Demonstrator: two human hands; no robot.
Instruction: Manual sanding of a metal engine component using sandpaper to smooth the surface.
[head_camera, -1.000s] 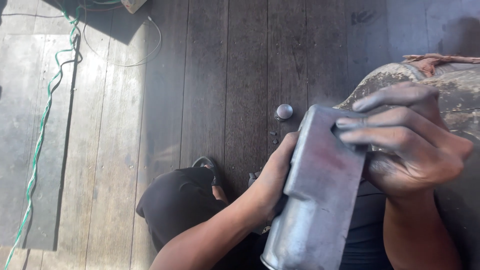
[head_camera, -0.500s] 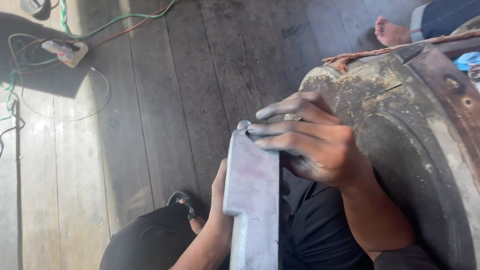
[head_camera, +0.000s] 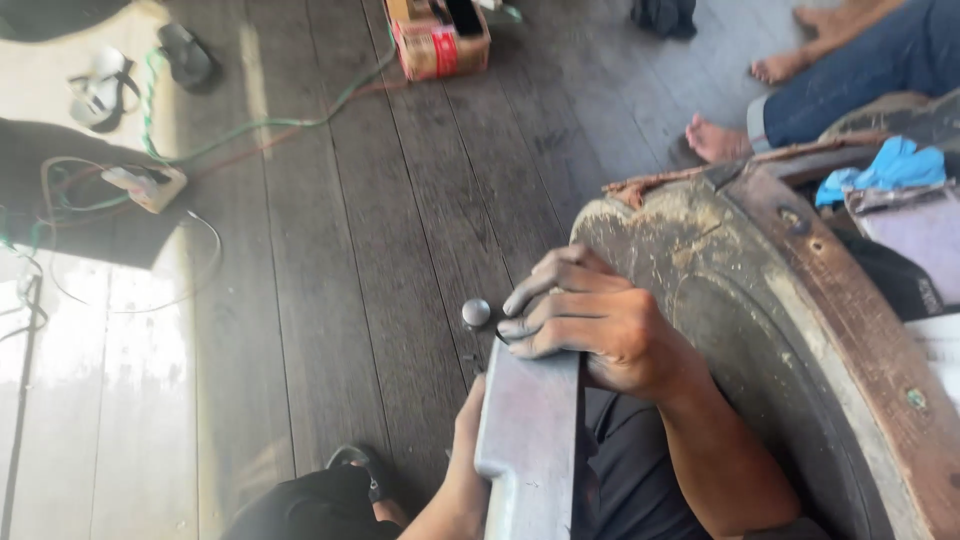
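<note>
From the head view, the right hand is clamping its curled fingers over the top of a grey metal bar at six o'clock, while the left hand is gripping the bar's left edge, apparently steadying it against the large rusty disc at three o'clock.

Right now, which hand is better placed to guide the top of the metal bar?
The right hand: its fingers already wrap the metal bar at the top. The left hand only supports its lower side.

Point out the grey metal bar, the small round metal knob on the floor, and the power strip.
grey metal bar (head_camera: 528, 440): head view, on its flat upper face.
small round metal knob (head_camera: 476, 313): head view, on its rounded top.
power strip (head_camera: 148, 185): head view, on the middle of its pale casing.
</note>
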